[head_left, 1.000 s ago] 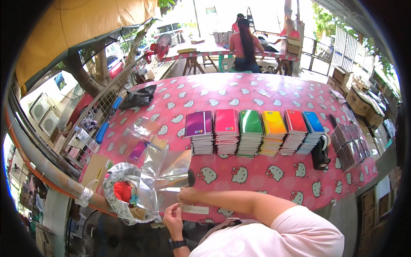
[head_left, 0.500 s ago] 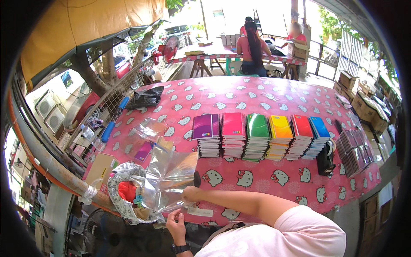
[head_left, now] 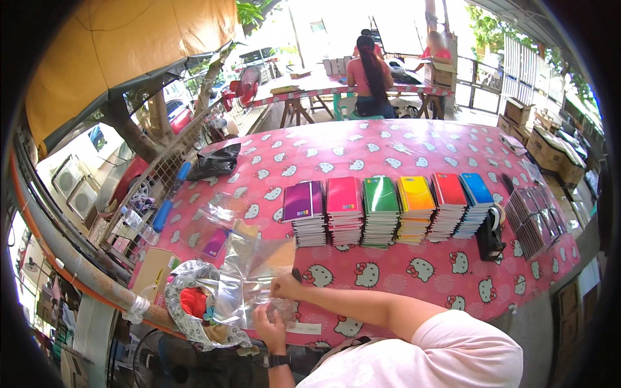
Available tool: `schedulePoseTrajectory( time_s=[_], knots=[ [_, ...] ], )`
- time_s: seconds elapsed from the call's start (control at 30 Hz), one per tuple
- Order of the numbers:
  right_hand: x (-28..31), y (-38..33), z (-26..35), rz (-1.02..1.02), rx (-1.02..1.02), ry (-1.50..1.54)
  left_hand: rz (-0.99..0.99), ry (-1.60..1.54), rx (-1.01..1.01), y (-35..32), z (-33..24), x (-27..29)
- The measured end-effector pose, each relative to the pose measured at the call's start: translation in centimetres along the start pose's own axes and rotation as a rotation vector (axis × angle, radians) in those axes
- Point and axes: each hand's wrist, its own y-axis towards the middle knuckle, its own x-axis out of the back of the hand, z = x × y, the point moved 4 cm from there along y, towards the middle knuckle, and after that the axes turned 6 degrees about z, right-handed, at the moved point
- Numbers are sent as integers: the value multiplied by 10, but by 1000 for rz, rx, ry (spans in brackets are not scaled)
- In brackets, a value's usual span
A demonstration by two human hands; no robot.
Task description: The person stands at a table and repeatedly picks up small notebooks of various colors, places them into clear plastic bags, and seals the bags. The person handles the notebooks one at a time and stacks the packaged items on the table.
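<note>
A stack of clear, shiny plastic bags [head_left: 240, 275] lies at the table's near left edge, over a brown sheet. My right hand [head_left: 284, 288] is closed in a pinch on the plastic at its right side. My left hand [head_left: 269, 328], with a dark watch on the wrist, is at the near edge of the plastic, its bent fingers and thumb closed about a crinkled part. A grey-white patterned cloth basket [head_left: 189, 326] beside the plastic holds a red cloth [head_left: 193, 301] and other small things. A white paper strip [head_left: 304, 328] lies right of my left hand.
Spiral notebooks stand in coloured stacks: purple [head_left: 304, 202], pink [head_left: 344, 197], green [head_left: 381, 195], yellow, red and blue. A black tape dispenser [head_left: 490, 240] and wrapped notebooks [head_left: 533, 220] are at right. A cardboard box [head_left: 155, 271] sits left; people work at a far table.
My left hand has moved up from below the plastic's near edge onto it, and its fingers have closed. My right hand has shifted slightly up and left. The whole view has turned a little.
</note>
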Motion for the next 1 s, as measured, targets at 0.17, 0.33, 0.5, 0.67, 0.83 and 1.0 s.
schedulePoseTrajectory(
  time_s=[0.17, 0.33, 0.5, 0.67, 0.83, 1.0],
  knots=[
    [70, -8, 20, -410, 1, 758, 232, 453, -23, 6, 29, -52],
    [184, -117, 70, -588, 458, 1014, 402, 480, 34, 4, 53, -44],
    [237, -295, 128, -1043, 611, 549, 210, 103, 124, 18, -33, -4],
    [154, -332, 158, -645, 437, -420, 1061, -1329, 416, -20, -183, -82],
    [97, -359, 97, -426, 89, -442, 1071, -1497, 642, -49, -223, -158],
    [104, -405, 85, -370, 30, -340, 1072, -1100, 626, -76, -209, -196]
  ],
)
